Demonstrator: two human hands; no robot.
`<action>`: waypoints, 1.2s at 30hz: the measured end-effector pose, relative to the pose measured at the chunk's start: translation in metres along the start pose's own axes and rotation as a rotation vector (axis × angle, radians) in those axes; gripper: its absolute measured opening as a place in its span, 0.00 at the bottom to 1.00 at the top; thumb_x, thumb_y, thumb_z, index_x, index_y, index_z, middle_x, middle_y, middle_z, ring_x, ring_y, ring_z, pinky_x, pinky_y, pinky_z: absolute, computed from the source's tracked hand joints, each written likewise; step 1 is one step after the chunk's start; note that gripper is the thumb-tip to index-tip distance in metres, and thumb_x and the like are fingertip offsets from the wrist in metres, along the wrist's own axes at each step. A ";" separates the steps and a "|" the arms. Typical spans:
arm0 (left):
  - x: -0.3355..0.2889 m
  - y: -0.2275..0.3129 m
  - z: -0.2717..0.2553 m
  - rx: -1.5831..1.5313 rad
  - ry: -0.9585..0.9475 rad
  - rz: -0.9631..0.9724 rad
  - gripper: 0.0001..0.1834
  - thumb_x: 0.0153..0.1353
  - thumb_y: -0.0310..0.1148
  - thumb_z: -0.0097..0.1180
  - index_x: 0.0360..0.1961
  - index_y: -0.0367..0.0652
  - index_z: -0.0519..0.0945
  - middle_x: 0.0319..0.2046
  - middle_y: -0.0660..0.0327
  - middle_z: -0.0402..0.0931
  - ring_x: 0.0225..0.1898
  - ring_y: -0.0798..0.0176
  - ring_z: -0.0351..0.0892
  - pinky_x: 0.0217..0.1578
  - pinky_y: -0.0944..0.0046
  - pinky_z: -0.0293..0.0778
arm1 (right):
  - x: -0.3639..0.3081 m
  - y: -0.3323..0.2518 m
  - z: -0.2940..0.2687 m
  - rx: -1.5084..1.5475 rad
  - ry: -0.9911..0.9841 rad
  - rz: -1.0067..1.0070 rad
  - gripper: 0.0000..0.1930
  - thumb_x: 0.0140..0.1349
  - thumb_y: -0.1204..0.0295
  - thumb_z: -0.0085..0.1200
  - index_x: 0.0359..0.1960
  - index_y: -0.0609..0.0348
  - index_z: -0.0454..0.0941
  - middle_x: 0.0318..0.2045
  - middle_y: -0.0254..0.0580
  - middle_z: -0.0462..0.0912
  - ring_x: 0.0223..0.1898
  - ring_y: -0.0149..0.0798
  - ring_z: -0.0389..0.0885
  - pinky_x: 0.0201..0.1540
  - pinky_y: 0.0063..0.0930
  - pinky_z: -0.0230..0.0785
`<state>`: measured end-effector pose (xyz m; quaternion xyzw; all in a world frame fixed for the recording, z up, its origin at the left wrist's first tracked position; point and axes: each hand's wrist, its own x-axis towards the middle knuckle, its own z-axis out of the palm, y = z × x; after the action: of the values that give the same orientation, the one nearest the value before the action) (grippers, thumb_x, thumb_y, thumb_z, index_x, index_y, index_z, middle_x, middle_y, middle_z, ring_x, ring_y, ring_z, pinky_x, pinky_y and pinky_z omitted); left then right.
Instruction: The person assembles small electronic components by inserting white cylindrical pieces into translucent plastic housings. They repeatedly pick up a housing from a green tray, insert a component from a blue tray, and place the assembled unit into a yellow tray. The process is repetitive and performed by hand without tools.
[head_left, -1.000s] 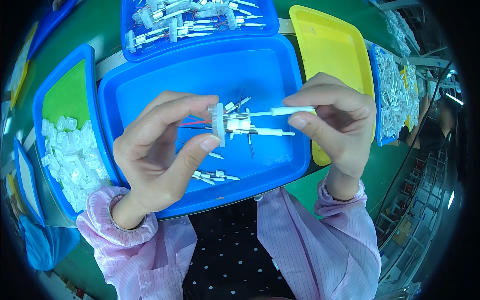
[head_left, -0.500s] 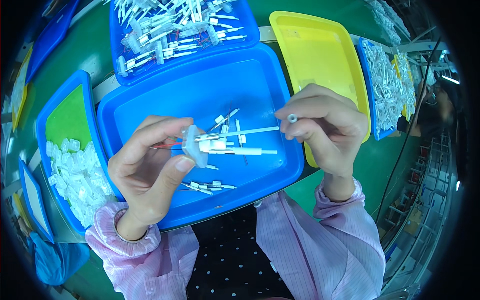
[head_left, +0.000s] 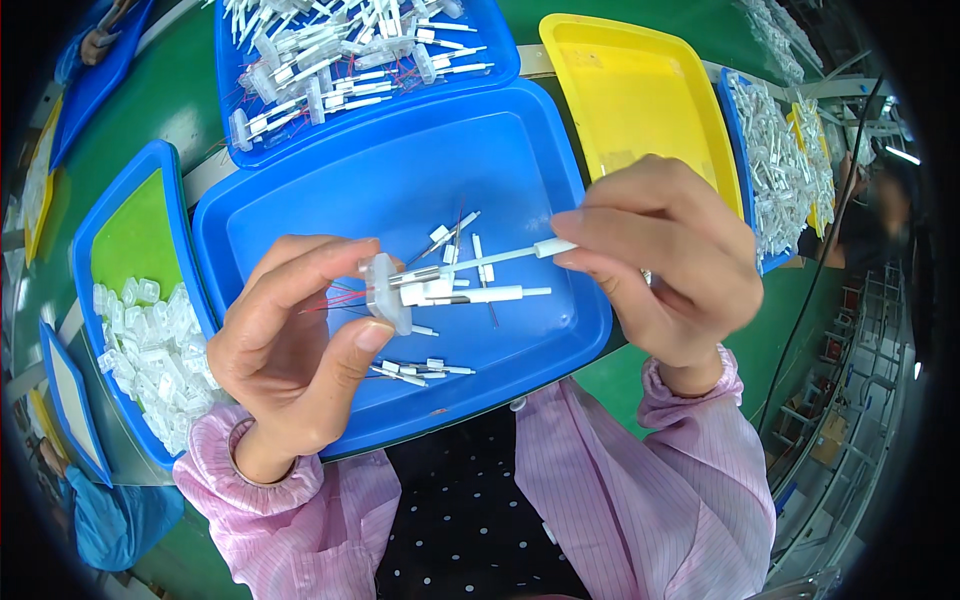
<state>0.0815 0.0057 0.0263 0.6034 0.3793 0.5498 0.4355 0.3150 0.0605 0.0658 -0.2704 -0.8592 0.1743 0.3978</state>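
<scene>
My left hand (head_left: 285, 355) pinches a translucent plastic base (head_left: 388, 294) between thumb and fingertips, over the blue tray (head_left: 380, 170). Thin red and dark wires trail from the base toward my palm. Two slim rods point right from it. A white sleeve (head_left: 495, 294) surrounds part of the lower rod. My right hand (head_left: 665, 265) is closed on another short white tube (head_left: 554, 246), which sits around the tip of the upper white rod (head_left: 497, 260). In the tray beneath lie several small white parts with metal pins and wires (head_left: 425, 372).
Beyond the tray, another blue tray (head_left: 507, 70) is heaped with similar wired assemblies. A green-lined bin (head_left: 130, 220) at left contains clear plastic pieces. A yellow tray (head_left: 640, 90) stands at right, beside a blue tray of white pieces (head_left: 770, 170). Another person's blue sleeve (head_left: 120, 515) shows at lower left.
My right hand has turned and brought the short tube onto the upper rod's tip; before, its open end faced me, apart from the rod. My left hand is nearly unmoved.
</scene>
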 end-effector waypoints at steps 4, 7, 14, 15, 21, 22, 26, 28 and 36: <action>0.001 -0.001 -0.001 -0.165 -0.058 -0.154 0.18 0.48 0.19 0.57 0.42 0.27 0.73 0.37 0.50 0.74 0.39 0.62 0.73 0.42 0.66 0.67 | 0.005 -0.001 -0.002 -0.095 -0.074 -0.231 0.11 0.38 0.77 0.59 0.28 0.66 0.79 0.23 0.42 0.76 0.21 0.35 0.71 0.20 0.22 0.61; 0.001 -0.002 0.002 -0.331 -0.084 -0.273 0.17 0.47 0.18 0.58 0.42 0.27 0.74 0.37 0.51 0.75 0.38 0.64 0.73 0.41 0.66 0.67 | 0.010 0.004 0.004 -0.109 -0.098 -0.380 0.13 0.35 0.75 0.60 0.28 0.65 0.79 0.22 0.41 0.75 0.20 0.34 0.70 0.19 0.22 0.60; -0.001 -0.005 0.005 -0.441 -0.108 -0.314 0.18 0.47 0.17 0.58 0.42 0.27 0.74 0.37 0.50 0.75 0.38 0.63 0.74 0.42 0.65 0.69 | 0.011 0.003 0.016 -0.136 -0.082 -0.437 0.15 0.33 0.73 0.62 0.27 0.65 0.79 0.20 0.39 0.74 0.19 0.34 0.69 0.17 0.22 0.59; -0.001 -0.005 0.005 -0.416 -0.109 -0.292 0.18 0.46 0.17 0.58 0.42 0.26 0.74 0.37 0.50 0.75 0.38 0.63 0.74 0.42 0.65 0.69 | 0.011 0.004 0.016 -0.131 -0.083 -0.428 0.15 0.33 0.72 0.63 0.27 0.65 0.79 0.19 0.39 0.74 0.19 0.34 0.69 0.16 0.22 0.58; 0.004 0.001 0.005 -0.080 -0.115 -0.026 0.18 0.44 0.18 0.60 0.39 0.25 0.74 0.34 0.48 0.75 0.32 0.58 0.75 0.34 0.62 0.72 | 0.013 0.007 0.019 0.068 -0.113 -0.287 0.14 0.37 0.72 0.63 0.28 0.65 0.80 0.17 0.38 0.74 0.16 0.33 0.67 0.16 0.22 0.58; 0.005 -0.001 0.005 -0.012 -0.127 0.057 0.18 0.43 0.18 0.61 0.39 0.25 0.74 0.33 0.48 0.75 0.31 0.58 0.75 0.32 0.62 0.72 | 0.014 0.009 0.019 0.129 -0.127 -0.251 0.13 0.38 0.72 0.63 0.28 0.65 0.80 0.17 0.38 0.74 0.16 0.33 0.67 0.16 0.21 0.57; 0.009 -0.004 0.006 0.261 -0.172 0.338 0.18 0.41 0.20 0.62 0.37 0.26 0.75 0.31 0.47 0.74 0.28 0.55 0.75 0.28 0.60 0.71 | 0.016 0.017 0.022 0.392 -0.243 -0.120 0.10 0.42 0.74 0.62 0.28 0.66 0.80 0.15 0.39 0.74 0.14 0.32 0.67 0.16 0.22 0.56; 0.009 -0.005 0.007 0.332 -0.172 0.407 0.18 0.40 0.20 0.62 0.36 0.26 0.75 0.31 0.46 0.74 0.27 0.54 0.75 0.27 0.60 0.71 | 0.012 0.018 0.028 0.479 -0.245 -0.056 0.09 0.44 0.75 0.61 0.28 0.67 0.80 0.14 0.39 0.73 0.13 0.32 0.66 0.15 0.22 0.54; 0.008 -0.012 0.010 0.281 -0.116 0.342 0.18 0.39 0.19 0.61 0.35 0.25 0.75 0.30 0.46 0.74 0.25 0.54 0.74 0.25 0.61 0.70 | 0.011 0.011 0.030 0.229 -0.253 -0.079 0.07 0.46 0.74 0.59 0.24 0.66 0.78 0.12 0.38 0.71 0.12 0.31 0.64 0.14 0.24 0.52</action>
<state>0.0929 0.0156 0.0174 0.7444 0.3184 0.5218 0.2688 0.2894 0.0730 0.0483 -0.1654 -0.8868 0.2881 0.3212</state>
